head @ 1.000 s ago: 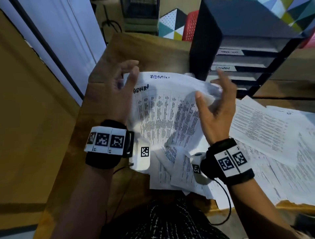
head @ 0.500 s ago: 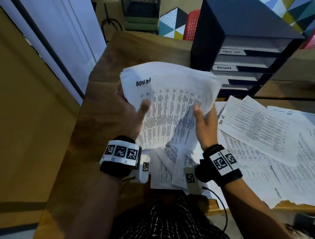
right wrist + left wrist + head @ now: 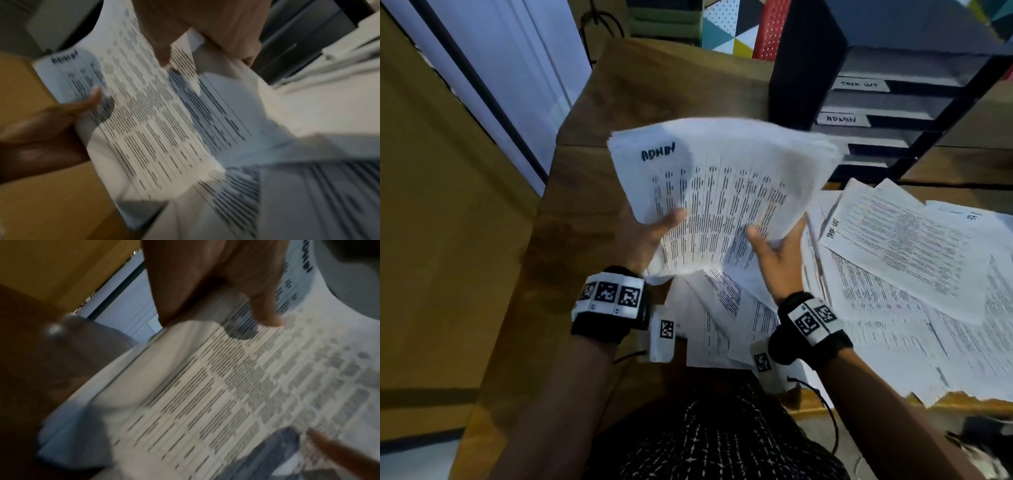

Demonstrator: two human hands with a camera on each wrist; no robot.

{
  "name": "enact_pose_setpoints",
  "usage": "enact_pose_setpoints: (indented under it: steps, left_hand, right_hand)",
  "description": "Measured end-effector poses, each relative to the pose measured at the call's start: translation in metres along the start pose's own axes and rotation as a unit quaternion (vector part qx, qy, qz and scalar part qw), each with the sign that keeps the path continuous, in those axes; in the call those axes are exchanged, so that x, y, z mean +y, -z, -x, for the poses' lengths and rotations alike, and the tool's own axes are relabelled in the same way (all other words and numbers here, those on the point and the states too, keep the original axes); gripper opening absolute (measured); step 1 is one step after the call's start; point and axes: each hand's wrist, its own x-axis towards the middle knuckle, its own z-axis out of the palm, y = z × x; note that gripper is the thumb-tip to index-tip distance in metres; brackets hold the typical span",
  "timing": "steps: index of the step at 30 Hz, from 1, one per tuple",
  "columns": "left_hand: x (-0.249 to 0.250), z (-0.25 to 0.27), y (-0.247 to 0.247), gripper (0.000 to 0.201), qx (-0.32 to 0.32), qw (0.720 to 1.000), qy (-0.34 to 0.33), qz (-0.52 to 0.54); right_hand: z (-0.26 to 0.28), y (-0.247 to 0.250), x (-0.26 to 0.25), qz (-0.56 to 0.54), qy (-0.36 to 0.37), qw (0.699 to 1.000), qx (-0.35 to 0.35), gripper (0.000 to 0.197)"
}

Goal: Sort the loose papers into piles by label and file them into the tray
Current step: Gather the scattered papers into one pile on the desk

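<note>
Holding the ADMIN stack (image 3: 722, 192) up off the worktop (image 3: 599, 192), I have both hands clamped on its near edge: my left hand (image 3: 650, 236) with the thumb on top at the lower left corner, my right hand (image 3: 779, 255) pinching the lower right. The sheets are uneven, with corners fanning out below my grip and the far edge drooping a little toward the tray (image 3: 876, 113).

To do this step well, I judge the stack should be squared first: tap the bottom edge on the worktop so no sheet slides free, then keep it level and aim the far edge at the slot marked by the ADMIN label (image 3: 841, 119), the second shelf down. The slot looks shallow, so a sagging front edge could catch on the shelf lip; supporting the stack from beneath would help.

More loose sheets lie under my wrists, and the task list papers (image 3: 911, 246) are spread to the right, touching one another and overlapping.
</note>
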Motion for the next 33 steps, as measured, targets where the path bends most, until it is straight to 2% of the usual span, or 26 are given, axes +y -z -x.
enact_pose_setpoints:
  steps: [2,4,7,9,12,14,18,21,24,26,28,31,33]
  left_hand:
    - [-0.007,-0.001,-0.003,0.045,0.029,0.999,0.017,-0.012]
    - [-0.002,-0.006,-0.002,0.027,0.078,0.996,0.016,-0.048]
    - [-0.002,-0.023,0.013,0.032,0.138,0.986,0.044,-0.084]
    - [-0.017,-0.036,0.029,0.038,0.158,0.972,0.081,-0.152]
    - [-0.047,-0.044,0.048,0.038,0.159,0.936,0.18,-0.255]
    - [-0.065,-0.041,0.056,0.036,0.153,0.915,0.228,-0.296]
    - [-0.091,-0.031,0.063,0.034,0.14,0.879,0.268,-0.368]
    - [-0.094,-0.028,0.053,0.038,0.163,0.852,0.274,-0.416]
    - [-0.084,-0.026,0.027,0.054,0.21,0.82,0.262,-0.463]
    - [-0.079,-0.028,0.002,0.062,0.194,0.831,0.219,-0.473]
    - [-0.075,-0.032,-0.028,0.054,0.143,0.853,0.18,-0.468]
    - [-0.074,-0.032,-0.083,0.034,0.04,0.883,0.14,-0.445]
    - [-0.075,-0.023,-0.124,0.034,-0.034,0.898,0.11,-0.424]
  right_hand:
    - [0.0,-0.005,0.007,0.048,-0.016,0.999,-0.015,0.07]
    - [-0.007,-0.008,0.011,0.088,0.008,0.996,-0.005,0.051]
    - [-0.018,-0.017,0.01,0.136,0.035,0.99,-0.002,0.038]
    - [-0.023,-0.027,0.016,0.164,-0.013,0.986,-0.038,0.039]
    - [-0.022,-0.037,0.03,0.239,-0.084,0.963,-0.087,0.036]
    - [-0.019,-0.04,0.04,0.276,-0.121,0.947,-0.114,0.043]
    - [-0.01,-0.039,0.055,0.333,-0.148,0.917,-0.165,0.06]
    - [-0.01,-0.033,0.058,0.386,-0.129,0.893,-0.192,0.056]
    - [-0.018,-0.011,0.056,0.387,-0.103,0.897,-0.188,0.052]
    - [-0.03,0.018,0.052,0.368,-0.078,0.915,-0.145,0.051]
    - [-0.044,0.056,0.046,0.381,-0.063,0.917,-0.101,0.047]
    - [-0.065,0.12,0.05,0.435,-0.06,0.895,-0.074,0.042]
    - [-0.074,0.161,0.058,0.481,-0.083,0.87,-0.07,0.053]
